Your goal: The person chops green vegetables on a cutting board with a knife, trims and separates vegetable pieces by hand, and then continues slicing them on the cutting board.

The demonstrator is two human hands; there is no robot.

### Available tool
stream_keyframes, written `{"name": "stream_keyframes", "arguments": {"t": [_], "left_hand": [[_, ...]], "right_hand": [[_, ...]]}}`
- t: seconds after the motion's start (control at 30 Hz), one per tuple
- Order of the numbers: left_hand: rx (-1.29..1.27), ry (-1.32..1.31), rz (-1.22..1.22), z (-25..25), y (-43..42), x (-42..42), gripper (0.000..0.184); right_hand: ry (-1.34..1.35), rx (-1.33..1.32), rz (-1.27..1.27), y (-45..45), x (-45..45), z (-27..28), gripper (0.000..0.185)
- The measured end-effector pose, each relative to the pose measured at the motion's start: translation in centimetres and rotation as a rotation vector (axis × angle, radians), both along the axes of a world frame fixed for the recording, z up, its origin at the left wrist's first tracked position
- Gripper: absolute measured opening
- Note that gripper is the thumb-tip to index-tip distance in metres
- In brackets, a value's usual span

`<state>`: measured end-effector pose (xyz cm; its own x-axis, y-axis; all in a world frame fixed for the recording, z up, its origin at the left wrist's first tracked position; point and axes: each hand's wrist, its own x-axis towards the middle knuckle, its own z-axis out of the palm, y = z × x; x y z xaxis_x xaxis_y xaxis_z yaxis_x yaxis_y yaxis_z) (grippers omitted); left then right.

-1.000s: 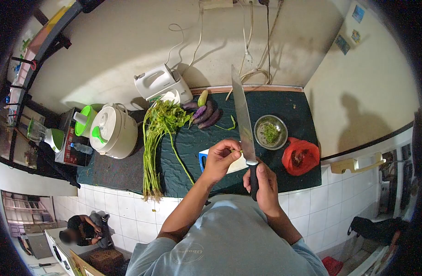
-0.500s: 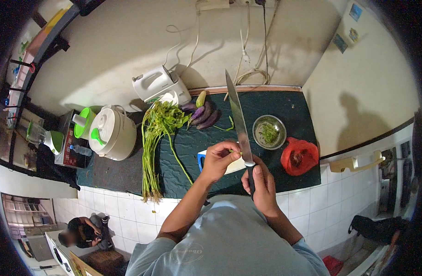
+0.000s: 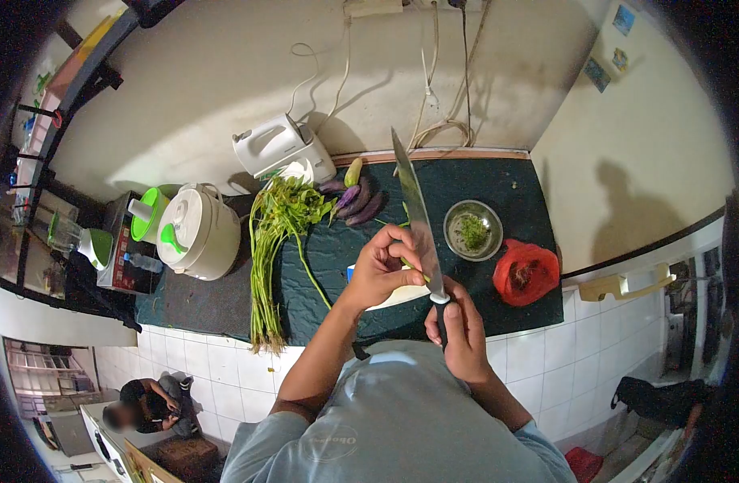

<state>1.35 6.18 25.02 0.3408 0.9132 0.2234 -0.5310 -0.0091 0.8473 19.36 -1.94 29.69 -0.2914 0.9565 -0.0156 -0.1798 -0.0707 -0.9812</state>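
My right hand [image 3: 460, 336] is closed around the black handle of a large kitchen knife [image 3: 419, 213], whose blade points up and away from me. Beside the blade, my left hand [image 3: 383, 270] pinches a thin green stem [image 3: 406, 262], mostly hidden by the fingers. Under my hands lies a white cutting board [image 3: 402, 295] with a blue edge, partly covered. To the right, a metal bowl [image 3: 492, 247] holds cut green pieces [image 3: 473, 233]. A bundle of leafy green stalks [image 3: 265, 274] lies to the left, roots toward me.
Purple eggplants [image 3: 361, 208] and a pale green vegetable [image 3: 353, 172] lie by the wall, near a white hand mixer [image 3: 277, 145]. A rice cooker [image 3: 196, 233] stands left. A red plastic bag [image 3: 526, 274] sits right. Behind, a person [image 3: 152, 406] is seated low.
My left hand has shifted slightly, and more of the green stem shows above and below its fingers. The knife has moved a little downward, with its blade still beside the left fingers.
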Motion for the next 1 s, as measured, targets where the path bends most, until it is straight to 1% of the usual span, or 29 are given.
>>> {"name": "stream_keyframes", "arguments": {"t": [0.03, 0.1, 0.13, 0.2, 0.23, 0.3, 0.33, 0.4, 0.53, 0.6, 0.67, 0.7, 0.77, 0.8, 0.87, 0.93, 1.0], "left_hand": [[0.001, -0.001, -0.001, 0.0, 0.0, 0.0, 0.047], [0.087, 0.085, 0.042, 0.1, 0.1, 0.1, 0.04], [0.087, 0.084, 0.041, 0.1, 0.3, 0.0, 0.04], [0.19, 0.247, 0.034, 0.7, 0.6, -0.3, 0.026], [0.188, 0.247, 0.036, 1.1, 0.5, -0.4, 0.026], [0.137, 0.309, 0.023, 2.0, 0.3, -0.7, 0.015], [0.136, 0.309, 0.023, 2.0, 0.4, -0.7, 0.015], [0.254, 0.324, 0.022, 2.1, 0.8, -0.8, 0.011], [0.322, 0.354, 0.03, 2.0, 1.2, -0.8, 0.011], [0.392, 0.31, 0.014, 2.4, 1.3, -0.6, 0.011], [0.399, 0.326, 0.005, 2.7, 1.4, -0.8, 0.011], [0.407, 0.342, -0.004, 2.9, 1.4, -0.8, 0.012], [0.369, 0.374, 0.012, 3.6, 1.2, -0.6, 0.012], [0.332, 0.408, 0.028, 3.7, 1.1, -0.6, 0.012], [0.354, 0.406, 0.017, 2.8, 1.4, -1.0, 0.012], [0.374, 0.404, 0.01, 2.5, 1.6, -1.2, 0.012], [0.516, 0.348, 0.012, 2.3, 1.9, -1.2, 0.011]], "right_hand": [[-0.027, 0.036, -0.011, -0.1, 0.0, -0.1, 0.051], [-0.054, 0.071, -0.023, -0.1, 0.0, -0.2, 0.051], [-0.082, 0.111, -0.047, -0.1, 0.1, -0.1, 0.05], [-0.11, 0.15, -0.07, 0.0, 0.1, 0.1, 0.05], [-0.129, 0.186, -0.085, 0.2, 0.2, 0.2, 0.05], [-0.15, 0.219, -0.1, 0.1, 0.3, 0.2, 0.05], [-0.179, 0.223, -0.099, 0.0, 0.4, 0.1, 0.046], [-0.209, 0.227, -0.099, 0.0, 0.5, 0.0, 0.042], [-0.25, 0.265, -0.056, 0.0, 0.9, -0.4, 0.042], [-0.255, 0.289, -0.056, 0.1, 0.7, -0.7, 0.041], [-0.224, 0.355, -0.114, 0.1, 0.2, -1.0, 0.053], [-0.225, 0.354, -0.115, 0.0, 0.4, -1.0, 0.053], [-0.266, 0.28, -0.058, -0.2, 1.0, -0.8, 0.041], [-0.266, 0.28, -0.059, -0.1, 1.2, -0.7, 0.041], [-0.202, 0.208, -0.028, 0.0, 1.3, -0.6, 0.04], [-0.235, 0.226, -0.009, 0.1, 1.2, -0.3, 0.04], [-0.271, 0.242, 0.007, 0.0, 1.0, -0.3, 0.04]]}}
